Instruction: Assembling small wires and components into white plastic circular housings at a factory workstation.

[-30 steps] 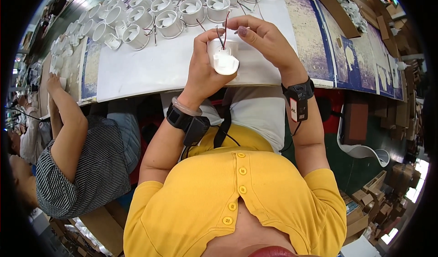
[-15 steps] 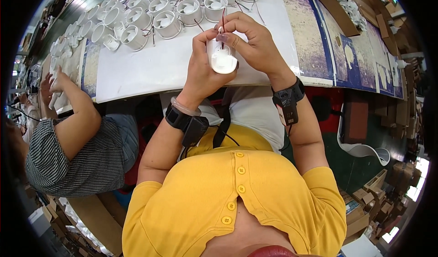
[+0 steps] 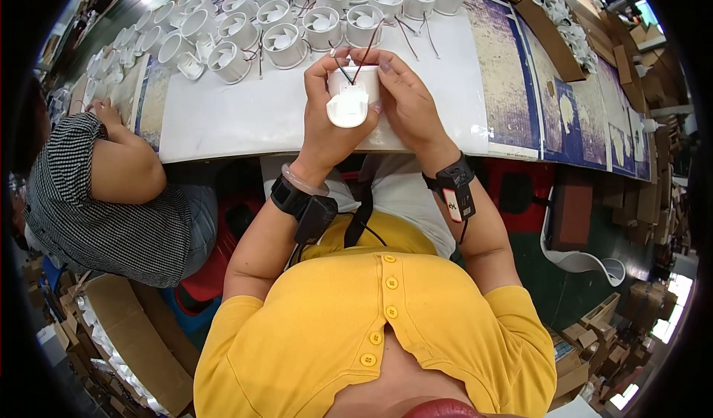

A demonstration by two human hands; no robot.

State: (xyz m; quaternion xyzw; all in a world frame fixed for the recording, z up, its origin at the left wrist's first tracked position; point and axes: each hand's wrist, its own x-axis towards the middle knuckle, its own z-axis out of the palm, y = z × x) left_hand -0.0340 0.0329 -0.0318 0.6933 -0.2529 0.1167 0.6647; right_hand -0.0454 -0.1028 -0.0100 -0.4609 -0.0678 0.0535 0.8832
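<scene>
Above the near part of the white work surface, a white plastic fan housing (image 3: 347,111) sits between my two hands. My left hand (image 3: 324,125) wraps round its left side and underside. At its right side, my right hand (image 3: 416,110) is curled against it, with the thumb and fingers near the top. A dark and a red wire (image 3: 359,71) rise out of the housing in a V between my fingers. What lies inside the housing is hidden from here.
Rows of white round fan units (image 3: 323,21) with thin wires stand along the far side of the table (image 3: 245,113). Cardboard boxes (image 3: 553,39) with white parts lie at the far right. On the left, a person in a checked top (image 3: 96,195) sits at the table.
My right hand has left the wire and moved down to the housing's right side. The housing has tilted, and its two wires now spread apart. The person at left has shifted.
</scene>
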